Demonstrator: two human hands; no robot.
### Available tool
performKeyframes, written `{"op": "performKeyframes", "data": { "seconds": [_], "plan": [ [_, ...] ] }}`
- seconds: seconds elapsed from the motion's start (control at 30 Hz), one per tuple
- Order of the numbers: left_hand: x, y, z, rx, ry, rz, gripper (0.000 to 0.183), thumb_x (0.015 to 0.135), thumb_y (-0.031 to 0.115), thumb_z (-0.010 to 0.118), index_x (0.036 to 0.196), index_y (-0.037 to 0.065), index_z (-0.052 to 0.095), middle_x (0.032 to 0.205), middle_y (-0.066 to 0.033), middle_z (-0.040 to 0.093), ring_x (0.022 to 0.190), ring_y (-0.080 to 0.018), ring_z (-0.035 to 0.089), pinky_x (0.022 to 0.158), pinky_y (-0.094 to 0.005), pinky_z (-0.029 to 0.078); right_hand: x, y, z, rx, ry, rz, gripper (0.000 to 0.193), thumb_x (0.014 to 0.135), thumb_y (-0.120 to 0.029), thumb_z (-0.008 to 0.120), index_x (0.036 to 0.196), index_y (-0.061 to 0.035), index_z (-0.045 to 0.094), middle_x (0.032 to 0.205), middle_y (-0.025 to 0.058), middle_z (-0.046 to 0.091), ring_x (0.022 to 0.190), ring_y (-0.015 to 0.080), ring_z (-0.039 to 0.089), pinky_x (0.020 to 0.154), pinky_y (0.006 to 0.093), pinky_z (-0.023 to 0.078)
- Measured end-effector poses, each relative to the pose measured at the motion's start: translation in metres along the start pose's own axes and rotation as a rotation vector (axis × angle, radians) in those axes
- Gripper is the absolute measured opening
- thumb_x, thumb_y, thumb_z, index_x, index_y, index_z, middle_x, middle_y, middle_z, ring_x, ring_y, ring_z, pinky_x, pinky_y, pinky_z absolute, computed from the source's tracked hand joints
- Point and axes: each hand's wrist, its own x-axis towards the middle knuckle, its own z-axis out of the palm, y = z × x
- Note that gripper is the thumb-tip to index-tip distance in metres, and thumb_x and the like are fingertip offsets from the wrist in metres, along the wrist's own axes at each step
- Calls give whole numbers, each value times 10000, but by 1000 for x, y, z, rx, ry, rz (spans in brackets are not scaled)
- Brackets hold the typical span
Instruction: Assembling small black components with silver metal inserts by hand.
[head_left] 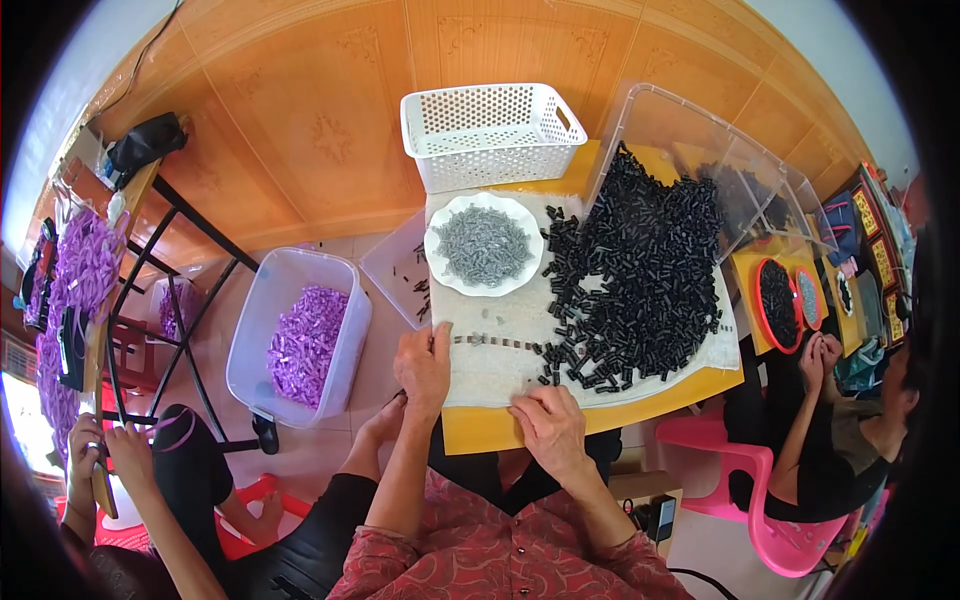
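Note:
My left hand (pixel 423 368) is at the left edge of the cloth-covered table, its fingers drawn together; whatever they may hold is hidden. Close to the front edge, my right hand (pixel 551 422) is curled, thumb and fingertips together over the cloth (pixel 480 385); I cannot make out anything in them. Between and beyond the hands lies a row of small dark pieces (pixel 495 342). It runs toward a large heap of short black tube-like pieces (pixel 640 280). A white scalloped plate (pixel 433 258) holds many small grey translucent pieces (pixel 485 245).
Behind the plate stands a white perforated basket (pixel 490 165). A clear plastic bin (pixel 700 120) lies tipped around the black heap. On the floor at left, a translucent tub (pixel 345 375) holds purple pieces. People work at both sides; a pink chair (pixel 770 510) stands at right.

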Motion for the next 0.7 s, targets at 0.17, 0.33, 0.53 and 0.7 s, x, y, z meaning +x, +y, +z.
{"op": "performKeyframes", "data": {
  "seconds": [0.17,0.33,0.53,0.7],
  "plan": [
    [0,5,-10,-129,60,-45,188,884,176,731,783,27,677,718,-121,620,655,-289,593,617,-435,464,-1,-1,3,-20,-38,-9,177,738,-45,780,848,-58,641,875,78,573,804,295,576,676,401,477],
    [-8,-6,-16,-70,15,-100,172,869,140,718,761,21,656,692,-107,602,641,-278,581,612,-420,460,-3,-5,-8,7,-128,-38,173,743,-38,758,815,-48,601,868,100,555,813,311,570,672,412,467],
    [67,18,-7,-109,113,-5,132,849,119,693,902,3,658,841,-163,609,784,-346,611,680,-446,491,-3,-3,-7,15,-141,-43,165,742,-33,752,818,-45,606,847,102,551,800,309,571,670,413,470],
    [183,69,39,-216,163,361,333,883,146,691,1164,-8,600,1193,-243,566,965,-408,634,788,-498,542,-3,-6,-4,54,-130,-16,157,757,-41,748,821,-55,605,842,100,550,791,308,570,663,412,472]
  ]
}}
